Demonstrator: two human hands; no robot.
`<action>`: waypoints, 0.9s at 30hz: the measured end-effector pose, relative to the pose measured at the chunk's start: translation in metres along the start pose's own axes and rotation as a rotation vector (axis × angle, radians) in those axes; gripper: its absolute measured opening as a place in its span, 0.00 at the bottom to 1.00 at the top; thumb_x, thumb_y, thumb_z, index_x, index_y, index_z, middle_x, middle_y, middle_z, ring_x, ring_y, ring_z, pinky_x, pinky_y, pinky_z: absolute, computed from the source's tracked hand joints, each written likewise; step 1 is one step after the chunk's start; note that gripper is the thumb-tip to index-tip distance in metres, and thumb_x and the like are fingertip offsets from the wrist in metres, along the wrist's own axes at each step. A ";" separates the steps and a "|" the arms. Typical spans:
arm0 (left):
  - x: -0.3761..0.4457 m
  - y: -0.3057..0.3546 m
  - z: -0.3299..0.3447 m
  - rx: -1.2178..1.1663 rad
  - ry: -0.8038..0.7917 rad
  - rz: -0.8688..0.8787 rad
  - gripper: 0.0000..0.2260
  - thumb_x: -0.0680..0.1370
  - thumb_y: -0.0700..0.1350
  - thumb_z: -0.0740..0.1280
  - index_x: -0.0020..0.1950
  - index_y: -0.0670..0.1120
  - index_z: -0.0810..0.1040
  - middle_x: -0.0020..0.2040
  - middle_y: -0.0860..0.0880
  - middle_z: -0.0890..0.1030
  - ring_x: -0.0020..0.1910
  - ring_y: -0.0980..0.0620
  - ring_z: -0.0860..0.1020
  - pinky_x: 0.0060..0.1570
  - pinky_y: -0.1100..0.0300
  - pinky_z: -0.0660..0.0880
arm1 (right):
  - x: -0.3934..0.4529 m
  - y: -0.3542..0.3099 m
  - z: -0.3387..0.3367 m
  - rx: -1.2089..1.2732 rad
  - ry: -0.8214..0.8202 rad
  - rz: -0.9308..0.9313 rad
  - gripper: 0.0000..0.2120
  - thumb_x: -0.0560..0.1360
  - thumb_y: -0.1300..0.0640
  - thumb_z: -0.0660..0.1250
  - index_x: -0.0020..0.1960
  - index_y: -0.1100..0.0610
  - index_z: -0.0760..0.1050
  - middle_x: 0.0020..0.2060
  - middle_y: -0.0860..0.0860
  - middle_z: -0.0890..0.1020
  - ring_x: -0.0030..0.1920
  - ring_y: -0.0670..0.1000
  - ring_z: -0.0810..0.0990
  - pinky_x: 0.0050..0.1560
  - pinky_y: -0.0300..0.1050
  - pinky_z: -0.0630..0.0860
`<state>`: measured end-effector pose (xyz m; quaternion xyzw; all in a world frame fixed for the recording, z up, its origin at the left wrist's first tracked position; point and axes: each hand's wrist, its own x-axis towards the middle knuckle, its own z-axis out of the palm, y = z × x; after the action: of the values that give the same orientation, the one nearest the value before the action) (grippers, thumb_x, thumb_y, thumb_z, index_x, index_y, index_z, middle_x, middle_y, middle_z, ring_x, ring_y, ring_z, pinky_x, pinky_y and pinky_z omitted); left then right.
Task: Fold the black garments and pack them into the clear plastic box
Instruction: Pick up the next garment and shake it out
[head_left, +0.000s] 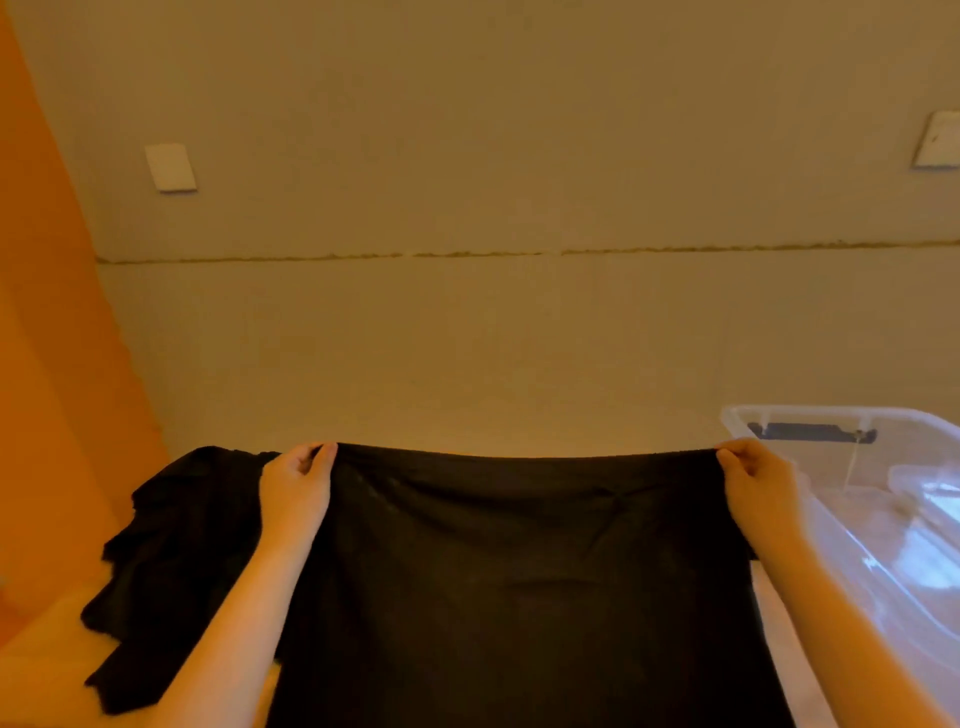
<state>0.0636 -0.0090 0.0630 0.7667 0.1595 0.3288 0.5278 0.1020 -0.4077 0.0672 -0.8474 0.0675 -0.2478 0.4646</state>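
Both hands pinch the top edge of a black garment (519, 582): the left hand (296, 493) grips its upper left corner between thumb and curled fingers, the right hand (758, 483) grips the upper right corner the same way. Stretched between them, the cloth's top edge runs almost level, sagging slightly in the middle, and the rest spreads down toward the bottom of the view, hiding whatever lies beneath it. Just left of it, behind the left forearm, a pile of black garments (171, 571) lies rumpled on a pale surface (47, 670), reaching toward that surface's left edge. On the right, just beside the right forearm, sits the clear plastic box (893, 519), open at the top, with a dark latch on its far wall. Beyond stands a beige wall (467, 208) bearing two pale switch plates (170, 167), with an orange surface (57, 364) at the left.
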 end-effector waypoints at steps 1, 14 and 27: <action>0.017 -0.005 0.014 0.027 -0.016 -0.012 0.10 0.80 0.44 0.62 0.50 0.40 0.80 0.42 0.45 0.80 0.46 0.45 0.78 0.49 0.50 0.75 | 0.016 -0.002 0.013 -0.056 -0.006 -0.010 0.08 0.79 0.62 0.57 0.49 0.63 0.74 0.41 0.59 0.78 0.41 0.59 0.76 0.41 0.47 0.69; -0.015 -0.058 0.083 0.889 -0.565 0.178 0.25 0.80 0.55 0.58 0.75 0.50 0.58 0.76 0.51 0.59 0.75 0.52 0.57 0.71 0.55 0.57 | -0.008 0.013 0.108 -0.415 -0.606 -0.168 0.27 0.79 0.51 0.59 0.75 0.55 0.54 0.73 0.51 0.61 0.73 0.50 0.59 0.71 0.44 0.59; -0.040 -0.094 -0.010 0.984 -0.567 0.133 0.24 0.82 0.57 0.45 0.77 0.52 0.50 0.77 0.54 0.52 0.76 0.55 0.47 0.74 0.55 0.43 | -0.068 0.048 0.073 -0.768 -0.787 -0.235 0.44 0.65 0.31 0.33 0.76 0.51 0.43 0.76 0.47 0.45 0.75 0.46 0.42 0.74 0.46 0.43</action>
<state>0.0372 0.0110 -0.0341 0.9888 0.0974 0.0299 0.1092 0.0840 -0.3557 -0.0290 -0.9862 -0.1203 0.0792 0.0821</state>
